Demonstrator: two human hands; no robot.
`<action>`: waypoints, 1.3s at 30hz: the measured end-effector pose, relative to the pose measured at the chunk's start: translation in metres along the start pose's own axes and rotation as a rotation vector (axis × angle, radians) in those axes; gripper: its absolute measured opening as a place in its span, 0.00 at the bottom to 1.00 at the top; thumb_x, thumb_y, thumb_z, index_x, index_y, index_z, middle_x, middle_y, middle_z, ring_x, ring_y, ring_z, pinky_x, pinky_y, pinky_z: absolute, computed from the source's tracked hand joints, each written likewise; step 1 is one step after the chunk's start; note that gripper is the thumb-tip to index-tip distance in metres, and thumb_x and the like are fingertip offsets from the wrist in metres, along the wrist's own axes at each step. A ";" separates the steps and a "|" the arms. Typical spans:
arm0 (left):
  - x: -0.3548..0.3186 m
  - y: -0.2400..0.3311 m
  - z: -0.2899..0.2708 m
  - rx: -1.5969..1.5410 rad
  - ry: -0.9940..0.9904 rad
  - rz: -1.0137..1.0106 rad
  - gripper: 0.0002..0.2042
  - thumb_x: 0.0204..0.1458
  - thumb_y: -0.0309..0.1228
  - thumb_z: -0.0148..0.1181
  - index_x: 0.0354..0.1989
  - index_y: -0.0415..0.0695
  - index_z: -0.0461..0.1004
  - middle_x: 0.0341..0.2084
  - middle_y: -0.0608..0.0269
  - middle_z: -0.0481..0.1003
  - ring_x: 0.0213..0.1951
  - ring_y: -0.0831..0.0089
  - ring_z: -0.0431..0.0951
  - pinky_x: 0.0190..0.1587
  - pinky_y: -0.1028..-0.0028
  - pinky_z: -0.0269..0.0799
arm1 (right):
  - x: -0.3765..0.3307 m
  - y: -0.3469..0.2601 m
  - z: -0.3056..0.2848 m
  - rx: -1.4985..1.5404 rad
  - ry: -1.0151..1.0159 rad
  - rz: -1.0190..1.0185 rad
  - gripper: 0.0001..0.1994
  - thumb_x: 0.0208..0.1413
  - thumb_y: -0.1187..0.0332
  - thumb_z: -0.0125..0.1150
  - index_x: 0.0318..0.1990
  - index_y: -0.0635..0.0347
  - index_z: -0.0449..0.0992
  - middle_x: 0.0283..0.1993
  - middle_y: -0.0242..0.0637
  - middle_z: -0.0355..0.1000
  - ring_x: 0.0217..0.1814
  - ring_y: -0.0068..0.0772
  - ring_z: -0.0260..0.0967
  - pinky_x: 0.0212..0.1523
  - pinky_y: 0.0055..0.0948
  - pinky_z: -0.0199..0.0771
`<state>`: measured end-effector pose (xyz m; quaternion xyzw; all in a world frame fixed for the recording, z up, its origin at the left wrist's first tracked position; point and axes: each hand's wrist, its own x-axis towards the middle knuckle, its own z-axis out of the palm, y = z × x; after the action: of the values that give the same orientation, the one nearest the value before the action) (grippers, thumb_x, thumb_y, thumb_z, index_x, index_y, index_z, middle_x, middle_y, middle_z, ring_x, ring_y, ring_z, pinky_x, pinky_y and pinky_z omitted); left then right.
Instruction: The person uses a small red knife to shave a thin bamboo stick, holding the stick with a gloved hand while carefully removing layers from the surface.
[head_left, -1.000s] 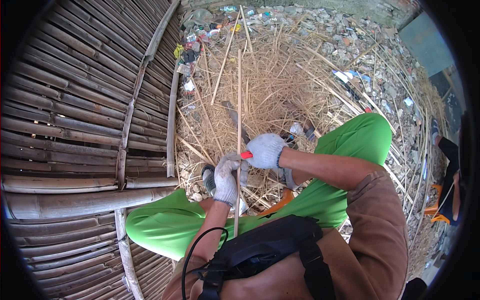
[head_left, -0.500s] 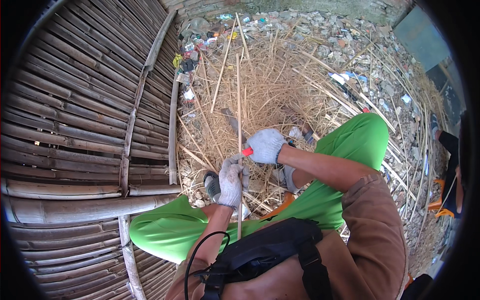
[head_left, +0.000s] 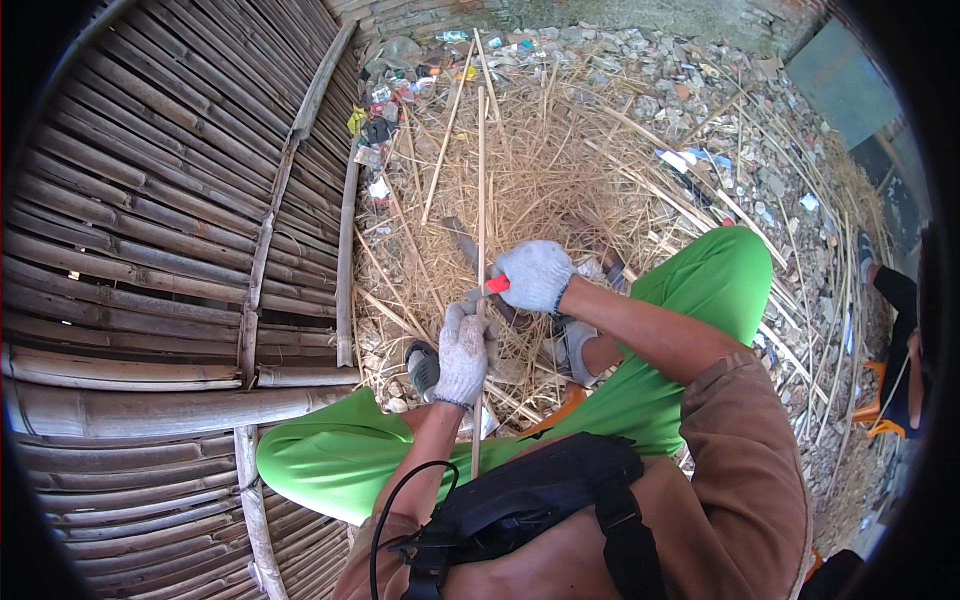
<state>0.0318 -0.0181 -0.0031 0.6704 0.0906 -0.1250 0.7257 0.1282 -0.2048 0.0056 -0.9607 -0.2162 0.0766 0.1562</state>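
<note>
Both my hands wear white knitted gloves. A long, thin bamboo strip runs upright through the picture, from my lap out over the shavings. My left hand is closed around the strip between my knees. Just beyond it, my right hand grips a knife by its red handle. The short blade lies across the strip, close to the left fingertips. Part of the handle is hidden inside the right glove.
A slatted bamboo platform fills the left side. Bamboo shavings, loose strips, rubble and litter cover the ground ahead. A flat dark blade lies beyond my hands. Another person's leg shows at the far right beside an orange stool.
The bamboo strip has slid slightly toward me, its far end now lower. My right hand and the knife have moved a little away from me along it.
</note>
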 end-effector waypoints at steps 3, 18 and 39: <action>0.002 -0.001 0.000 -0.015 0.009 0.009 0.04 0.67 0.29 0.49 0.44 0.43 0.65 0.25 0.63 0.74 0.15 0.79 0.67 0.13 0.77 0.63 | 0.002 0.001 -0.001 0.010 0.019 0.001 0.12 0.53 0.54 0.64 0.33 0.47 0.88 0.33 0.47 0.84 0.38 0.55 0.86 0.41 0.54 0.86; -0.038 -0.013 0.004 0.022 -0.238 -0.084 0.07 0.71 0.30 0.45 0.49 0.41 0.66 0.25 0.67 0.72 0.16 0.78 0.69 0.16 0.76 0.64 | 0.021 0.101 -0.062 0.057 0.139 0.503 0.21 0.65 0.50 0.56 0.45 0.56 0.89 0.48 0.54 0.86 0.51 0.58 0.85 0.55 0.54 0.85; -0.018 -0.017 -0.015 -0.046 -0.176 -0.067 0.13 0.75 0.37 0.52 0.59 0.42 0.69 0.26 0.67 0.75 0.17 0.81 0.71 0.16 0.80 0.68 | -0.026 0.382 -0.170 -0.302 0.404 0.918 0.34 0.61 0.39 0.58 0.53 0.65 0.87 0.56 0.66 0.81 0.61 0.68 0.81 0.65 0.52 0.80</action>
<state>0.0097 -0.0035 -0.0153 0.6366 0.0519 -0.2055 0.7415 0.2909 -0.5890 0.0406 -0.9640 0.2528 -0.0819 0.0049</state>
